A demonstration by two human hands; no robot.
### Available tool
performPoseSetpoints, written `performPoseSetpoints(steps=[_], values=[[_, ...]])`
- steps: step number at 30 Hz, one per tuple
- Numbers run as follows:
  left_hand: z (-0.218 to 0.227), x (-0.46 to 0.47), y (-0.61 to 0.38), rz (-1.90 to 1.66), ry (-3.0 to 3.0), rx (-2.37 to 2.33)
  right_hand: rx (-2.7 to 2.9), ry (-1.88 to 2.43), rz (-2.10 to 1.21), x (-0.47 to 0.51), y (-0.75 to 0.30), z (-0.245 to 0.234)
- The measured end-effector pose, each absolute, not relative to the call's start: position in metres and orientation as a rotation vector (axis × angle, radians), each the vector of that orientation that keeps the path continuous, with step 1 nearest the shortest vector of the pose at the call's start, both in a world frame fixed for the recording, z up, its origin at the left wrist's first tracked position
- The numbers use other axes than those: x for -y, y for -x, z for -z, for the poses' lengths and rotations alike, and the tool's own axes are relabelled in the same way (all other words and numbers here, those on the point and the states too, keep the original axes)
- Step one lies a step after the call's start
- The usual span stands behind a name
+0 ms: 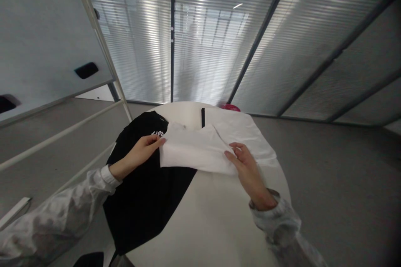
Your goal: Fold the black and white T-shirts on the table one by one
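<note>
A folded piece of white cloth (194,150) hangs stretched between my two hands, over the middle of the round table. My left hand (140,152) pinches its left upper corner between thumb and fingers. At its right end, my right hand (247,171) grips the edge the same way. Under and left of the cloth lies a black garment (144,204) with white lettering, partly covered by it. Beyond my right hand, another white cloth (247,133) lies flat; whether it joins the held piece I cannot tell. A narrow black strip (203,117) borders its left side.
The white round table (206,221) carries the fabrics. A whiteboard (46,29) on a pale frame with rails (62,133) stands at the left. Behind the table is a glass wall with blinds (206,50). A red object (231,107) shows past the far edge.
</note>
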State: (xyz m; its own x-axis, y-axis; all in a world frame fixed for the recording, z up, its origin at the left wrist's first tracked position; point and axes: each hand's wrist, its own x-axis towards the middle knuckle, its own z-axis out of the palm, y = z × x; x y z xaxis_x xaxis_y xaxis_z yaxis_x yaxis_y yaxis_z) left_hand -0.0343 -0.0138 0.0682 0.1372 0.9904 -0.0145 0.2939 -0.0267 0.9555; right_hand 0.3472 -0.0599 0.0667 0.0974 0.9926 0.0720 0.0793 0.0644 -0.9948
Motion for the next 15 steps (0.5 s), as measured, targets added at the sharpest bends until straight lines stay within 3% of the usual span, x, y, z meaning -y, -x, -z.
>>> performPoseSetpoints(steps=[3,8,10,15], values=[[-0.068,0.048,0.038,-0.868,-1.271,-1.336,1.221,1.322,-1.248,0.087,-0.352,-0.072],[-0.031,0.093,0.051,-0.557,-0.965,-1.325,1.415,1.456,-1.604,0.12,-0.369,-0.041],[-0.023,0.096,0.058,-0.398,-1.03,-1.255,1.621,1.592,-1.5,0.121,-0.374,-0.029],[-0.05,0.059,0.072,-0.292,-1.592,-1.299,1.93,1.731,-0.786,0.08,-0.377,-0.027]])
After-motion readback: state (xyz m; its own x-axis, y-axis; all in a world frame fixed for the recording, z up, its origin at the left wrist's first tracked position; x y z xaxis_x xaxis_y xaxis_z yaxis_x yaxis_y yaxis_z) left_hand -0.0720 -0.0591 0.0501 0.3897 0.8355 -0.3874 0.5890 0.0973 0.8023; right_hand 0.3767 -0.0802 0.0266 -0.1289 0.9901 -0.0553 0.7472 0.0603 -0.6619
